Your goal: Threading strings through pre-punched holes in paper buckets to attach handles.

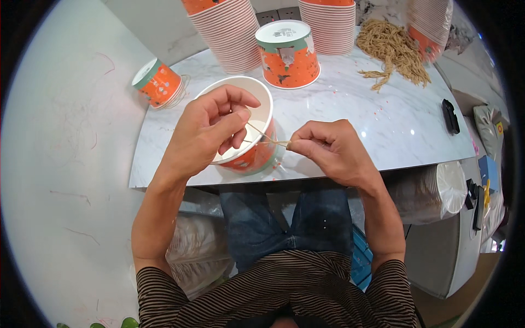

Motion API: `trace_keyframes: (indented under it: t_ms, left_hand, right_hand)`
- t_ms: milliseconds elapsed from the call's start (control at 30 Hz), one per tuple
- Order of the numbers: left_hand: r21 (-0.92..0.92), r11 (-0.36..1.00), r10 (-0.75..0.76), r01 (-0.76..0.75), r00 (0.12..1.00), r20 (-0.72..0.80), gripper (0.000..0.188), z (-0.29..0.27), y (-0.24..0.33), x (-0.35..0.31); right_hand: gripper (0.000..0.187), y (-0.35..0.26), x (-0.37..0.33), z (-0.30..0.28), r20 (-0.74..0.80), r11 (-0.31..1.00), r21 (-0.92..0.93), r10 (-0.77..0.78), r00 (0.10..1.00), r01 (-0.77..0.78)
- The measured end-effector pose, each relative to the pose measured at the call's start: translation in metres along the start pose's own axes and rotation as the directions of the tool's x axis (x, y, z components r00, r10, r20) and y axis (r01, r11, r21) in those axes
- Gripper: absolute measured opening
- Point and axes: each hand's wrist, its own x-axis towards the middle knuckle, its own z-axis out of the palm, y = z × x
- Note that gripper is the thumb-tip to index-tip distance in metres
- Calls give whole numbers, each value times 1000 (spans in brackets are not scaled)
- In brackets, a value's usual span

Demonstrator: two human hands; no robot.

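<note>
- Far left, at the left edge of the marble desk point(383, 131), I see a lidded orange paper cup point(157, 82) lying on its side, close enough to the edge that a nudge could roll it off.
- My left hand point(205, 128) is clenched over the rim of an open orange paper bucket point(252, 126) near the front edge, thumb and fingers pinching one end of a thin tan string point(266, 136) inside the mouth.
- The bucket is tipped toward me and sits partly past the front edge; I judge that a hard tug on the string could drag it into my lap.
- My right hand point(331, 150) is just right of the bucket, fingers closed in a pinch on the other end of the string, which runs taut across the rim; pulled too sharply, it could snap or tear the paper wall.
- Behind, a lidded orange tub point(287, 54) stands upright between two tall stacks of cups point(229, 33).
- At the back right corner lies a heap of tan strings point(394, 52); loose strands could tangle.
- Near the right edge rests a small black object point(450, 116), which I cannot identify.
</note>
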Motion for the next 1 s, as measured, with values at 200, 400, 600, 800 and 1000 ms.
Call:
trace_keyframes:
  t_ms: [200,400,600,800,1000]
  left_hand:
    - [354,924,136,-146,989,54,26,14,0,-2]
    - [625,667,378,-406,907,186,26,29,-5,-4]
    - [708,569,388,-418,896,217,21,35,1,-6]
    - [750,530,362,-396,905,222,20,39,6,-8]
    - [822,139,552,-552,733,398,22,39,5,-10]
  right_hand:
    - [18,-4,-5,-16,141,969,176,152,978,-175]
    - [18,-2,-6,-17,135,939,285,159,978,-192]
    - [18,6,-10,-17,127,935,318,125,984,-159]
    - [15,5,-11,-15,124,950,251,156,980,-183]
    - [17,13,-14,-16,100,972,148,167,981,-181]
